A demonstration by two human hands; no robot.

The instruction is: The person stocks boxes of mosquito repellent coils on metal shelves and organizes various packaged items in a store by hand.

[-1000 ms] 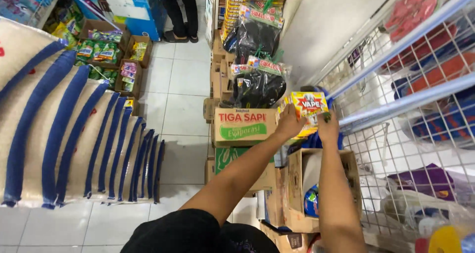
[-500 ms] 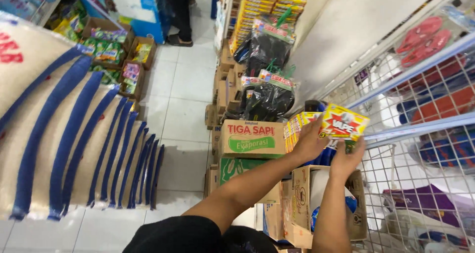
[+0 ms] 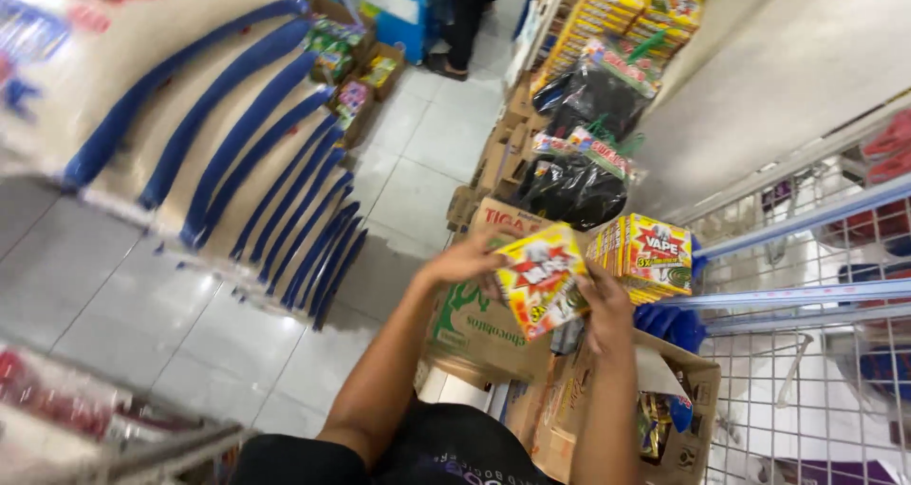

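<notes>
My left hand [image 3: 467, 257] and my right hand [image 3: 605, 303] hold a yellow and red box [image 3: 541, 278] between them, tilted, above stacked cardboard cartons [image 3: 484, 324]. Just to the right, a stack of the same yellow boxes [image 3: 645, 255] sits against the blue rail of a wire shelf [image 3: 807, 300]. An open carton [image 3: 678, 419] with small packets stands below my right forearm.
Large sacks with blue stripes [image 3: 237, 153] lie stacked at the left across the white tiled floor [image 3: 408, 162]. Black bags with bright headers [image 3: 574, 177] hang ahead. More yellow boxes [image 3: 645, 10] fill a far shelf. A person's legs [image 3: 465, 20] stand down the aisle.
The view has swung and the box has come down and left from the wire shelf's rail toward me. Both hands still grip it.
</notes>
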